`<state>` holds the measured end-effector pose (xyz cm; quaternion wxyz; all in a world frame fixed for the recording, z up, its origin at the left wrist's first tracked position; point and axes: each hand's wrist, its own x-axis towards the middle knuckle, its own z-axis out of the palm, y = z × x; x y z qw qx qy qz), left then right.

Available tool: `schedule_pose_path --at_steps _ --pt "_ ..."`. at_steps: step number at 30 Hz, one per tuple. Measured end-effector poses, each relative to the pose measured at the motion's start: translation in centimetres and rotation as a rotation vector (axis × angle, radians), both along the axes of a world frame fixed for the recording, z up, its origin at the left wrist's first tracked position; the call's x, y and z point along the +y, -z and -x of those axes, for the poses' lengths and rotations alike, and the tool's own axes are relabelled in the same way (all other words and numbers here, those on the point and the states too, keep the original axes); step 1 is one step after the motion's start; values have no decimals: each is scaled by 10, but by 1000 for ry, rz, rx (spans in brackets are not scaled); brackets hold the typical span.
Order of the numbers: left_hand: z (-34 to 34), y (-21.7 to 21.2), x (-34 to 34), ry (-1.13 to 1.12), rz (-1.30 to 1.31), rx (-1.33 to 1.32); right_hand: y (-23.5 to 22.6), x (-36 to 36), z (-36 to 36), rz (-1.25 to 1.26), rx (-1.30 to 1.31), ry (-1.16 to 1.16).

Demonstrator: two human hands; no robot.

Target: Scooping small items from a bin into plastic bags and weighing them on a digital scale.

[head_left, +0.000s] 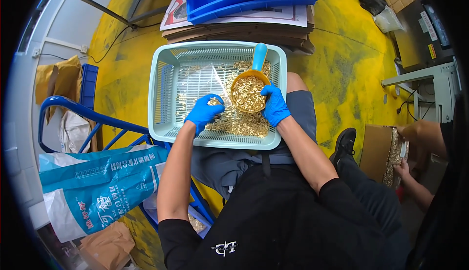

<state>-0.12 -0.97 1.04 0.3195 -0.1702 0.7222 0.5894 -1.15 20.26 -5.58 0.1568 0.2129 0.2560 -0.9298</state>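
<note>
A pale green slotted plastic basket [155, 94] rests at my lap with many small brass-coloured metal pieces [239, 126] spread inside it. My left hand [204, 113], in a blue glove, is closed over the basket with a few of these pieces showing in its curled fingers. My right hand [276, 105], gloved the same way, grips the rim of an orange scoop [235, 105] with a blue handle [260, 56] pointing away from me. Brass-coloured pieces fill the scoop. A clear plastic bag [199, 80] lies in the basket beyond my left hand.
Blue trays [254, 6] are stacked on flattened cardboard [239, 34] beyond the basket. To the left stand a blue metal frame [93, 115] and a blue-white sack [105, 182]. At right, another person's hands [403, 168] hold a cardboard box [376, 150] of brass-coloured pieces.
</note>
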Motion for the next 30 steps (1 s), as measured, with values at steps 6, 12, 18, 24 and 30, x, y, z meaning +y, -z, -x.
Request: schedule_pose_path --at_steps 6,12,18,24,30 --pt "20 -35 25 -81 -72 117 -1 -11 -4 49 45 -49" --pt "18 -35 51 90 53 334 -12 -12 -7 75 49 -104" --pt "14 37 -4 -226 308 572 -8 -10 -9 96 1 -26" --pt "-10 70 68 192 347 763 -6 -5 -10 50 14 24" --pt "-6 51 95 181 -170 509 -13 9 6 155 2 -2"
